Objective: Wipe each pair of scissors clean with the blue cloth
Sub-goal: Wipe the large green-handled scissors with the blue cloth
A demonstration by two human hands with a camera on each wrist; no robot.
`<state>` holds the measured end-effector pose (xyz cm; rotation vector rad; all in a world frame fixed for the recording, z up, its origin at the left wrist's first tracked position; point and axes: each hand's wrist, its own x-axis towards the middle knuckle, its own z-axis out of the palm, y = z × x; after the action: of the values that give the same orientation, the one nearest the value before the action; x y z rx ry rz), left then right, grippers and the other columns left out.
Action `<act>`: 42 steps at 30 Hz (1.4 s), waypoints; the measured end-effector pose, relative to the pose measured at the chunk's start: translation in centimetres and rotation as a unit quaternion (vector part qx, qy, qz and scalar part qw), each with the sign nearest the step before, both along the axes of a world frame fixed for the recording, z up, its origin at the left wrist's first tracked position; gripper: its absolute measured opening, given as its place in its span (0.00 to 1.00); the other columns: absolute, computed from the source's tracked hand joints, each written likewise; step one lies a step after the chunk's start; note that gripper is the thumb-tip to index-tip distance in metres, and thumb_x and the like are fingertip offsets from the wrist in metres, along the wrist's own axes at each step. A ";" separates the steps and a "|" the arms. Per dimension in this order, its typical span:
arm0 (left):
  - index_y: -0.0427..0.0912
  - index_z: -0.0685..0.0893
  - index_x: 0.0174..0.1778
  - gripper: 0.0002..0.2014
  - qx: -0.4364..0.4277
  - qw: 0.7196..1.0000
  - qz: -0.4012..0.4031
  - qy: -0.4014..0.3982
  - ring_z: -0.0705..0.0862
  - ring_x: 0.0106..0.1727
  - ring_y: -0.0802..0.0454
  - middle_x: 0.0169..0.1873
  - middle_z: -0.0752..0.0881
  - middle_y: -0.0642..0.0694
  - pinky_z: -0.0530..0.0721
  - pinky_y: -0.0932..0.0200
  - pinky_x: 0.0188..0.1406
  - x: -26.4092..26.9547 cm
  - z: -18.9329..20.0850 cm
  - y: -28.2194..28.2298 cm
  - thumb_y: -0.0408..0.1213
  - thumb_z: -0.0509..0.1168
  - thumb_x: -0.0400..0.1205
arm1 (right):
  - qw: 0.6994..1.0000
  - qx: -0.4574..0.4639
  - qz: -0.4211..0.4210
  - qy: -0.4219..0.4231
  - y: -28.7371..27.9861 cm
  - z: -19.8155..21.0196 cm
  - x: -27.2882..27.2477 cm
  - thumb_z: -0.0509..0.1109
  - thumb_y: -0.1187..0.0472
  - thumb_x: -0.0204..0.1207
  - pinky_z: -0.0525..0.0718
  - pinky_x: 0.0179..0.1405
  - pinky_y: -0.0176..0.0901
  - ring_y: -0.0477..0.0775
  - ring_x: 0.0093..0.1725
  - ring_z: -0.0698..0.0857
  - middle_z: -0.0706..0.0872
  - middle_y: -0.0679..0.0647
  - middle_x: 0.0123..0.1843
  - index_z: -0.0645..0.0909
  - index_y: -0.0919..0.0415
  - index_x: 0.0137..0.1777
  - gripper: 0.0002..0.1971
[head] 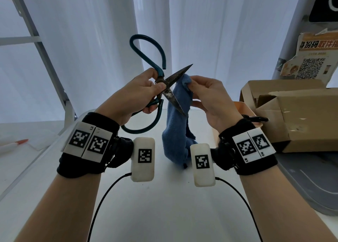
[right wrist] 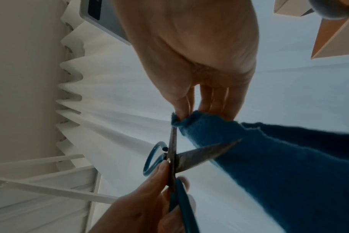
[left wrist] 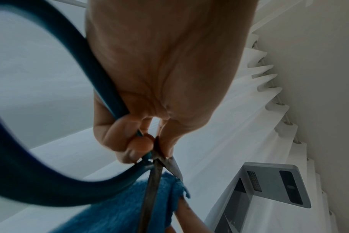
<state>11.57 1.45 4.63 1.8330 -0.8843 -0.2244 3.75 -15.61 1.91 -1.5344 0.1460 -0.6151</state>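
My left hand grips a pair of scissors at the pivot, held up above the table with its dark, stained blades spread wide apart. Its big teal loop handles stick out above and below the hand. My right hand pinches the top of the blue cloth, right beside the upper blade; the cloth hangs down behind the lower blade. In the left wrist view the left hand pinches the scissors over the cloth. In the right wrist view the right hand pinches the cloth at the tip of one blade of the scissors.
An open cardboard box lies at the right, with a pale orange tray and a black handle in front of it. A grey lid-like object sits lower right. White curtains hang behind. An orange-tipped pen lies far left.
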 end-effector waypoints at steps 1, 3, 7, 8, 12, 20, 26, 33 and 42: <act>0.40 0.76 0.58 0.05 0.000 1.000 0.001 0.000 0.73 0.26 0.53 0.36 0.74 0.45 0.73 0.65 0.22 0.0 0.0 0.0 0.37 0.59 0.90 | 1.000 0.011 -0.003 -0.006 -0.1 0.1 -0.1 0.67 0.62 0.85 0.89 0.43 0.41 0.52 0.47 0.91 0.92 0.59 0.51 0.88 0.61 0.56 0.09; 0.38 0.76 0.59 0.06 -0.002 1.000 0.000 -0.001 0.73 0.26 0.53 0.36 0.74 0.45 0.72 0.65 0.22 0.0 0.0 0.0 0.37 0.58 0.90 | 1.000 0.017 0.015 -0.005 -0.1 0.2 -0.1 0.64 0.63 0.87 0.90 0.45 0.43 0.54 0.48 0.91 0.92 0.63 0.53 0.87 0.64 0.59 0.11; 0.37 0.75 0.61 0.08 -0.010 1.000 0.005 0.000 0.73 0.26 0.53 0.35 0.73 0.46 0.72 0.64 0.23 0.0 0.1 0.0 0.37 0.58 0.91 | 0.996 0.011 0.087 0.016 0.2 0.4 -0.1 0.64 0.68 0.85 0.89 0.55 0.50 0.58 0.48 0.88 0.89 0.71 0.54 0.85 0.68 0.62 0.11; 0.37 0.75 0.61 0.08 -0.010 1.000 0.006 0.000 0.73 0.26 0.53 0.35 0.73 0.45 0.72 0.64 0.23 0.0 0.2 0.0 0.37 0.58 0.91 | 0.994 0.018 0.106 0.016 0.3 0.4 -0.2 0.67 0.69 0.83 0.89 0.56 0.50 0.57 0.48 0.89 0.90 0.68 0.52 0.84 0.67 0.61 0.10; 0.36 0.75 0.61 0.08 -0.003 1.000 -0.006 -0.004 0.72 0.28 0.51 0.41 0.74 0.40 0.71 0.62 0.24 -0.2 -0.1 -0.3 0.37 0.58 0.91 | 0.990 0.057 0.125 0.018 0.7 0.1 -0.1 0.76 0.72 0.75 0.89 0.56 0.46 0.58 0.52 0.91 0.91 0.65 0.55 0.80 0.69 0.66 0.19; 0.40 0.75 0.59 0.06 0.009 1.000 0.001 -0.010 0.73 0.32 0.52 0.44 0.74 0.39 0.76 0.64 0.26 -0.2 -0.5 -0.8 0.39 0.58 0.90 | 0.987 0.123 0.107 0.013 1.4 -0.3 0.5 0.74 0.79 0.73 0.90 0.55 0.44 0.58 0.50 0.91 0.90 0.69 0.56 0.77 0.70 0.70 0.25; 0.40 0.75 0.63 0.09 0.003 1.000 -0.012 -0.001 0.75 0.28 0.54 0.45 0.77 0.39 0.75 0.61 0.29 -0.4 -0.1 -0.5 0.39 0.58 0.90 | 0.988 0.116 0.104 0.013 1.0 -0.1 0.3 0.77 0.75 0.72 0.88 0.49 0.40 0.55 0.47 0.90 0.89 0.62 0.48 0.78 0.71 0.70 0.25; 0.40 0.75 0.60 0.06 0.006 1.000 -0.015 -0.003 0.72 0.29 0.51 0.43 0.74 0.39 0.74 0.62 0.26 -0.4 -0.3 -0.5 0.38 0.59 0.90 | 0.984 0.115 0.138 0.014 1.2 -0.2 0.5 0.72 0.80 0.74 0.89 0.58 0.46 0.60 0.55 0.91 0.90 0.68 0.59 0.77 0.70 0.72 0.25; 0.40 0.75 0.61 0.08 0.011 1.000 -0.018 -0.009 0.74 0.27 0.53 0.44 0.74 0.39 0.75 0.62 0.27 -0.6 -0.2 -0.6 0.39 0.59 0.90 | 0.989 0.076 0.119 0.034 0.7 -0.1 0.1 0.76 0.75 0.73 0.88 0.50 0.38 0.53 0.47 0.90 0.89 0.62 0.50 0.80 0.72 0.68 0.22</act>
<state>10.98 0.80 4.47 1.8435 -0.9311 -0.2428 3.83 -14.87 1.86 -1.3998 0.0581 -0.3548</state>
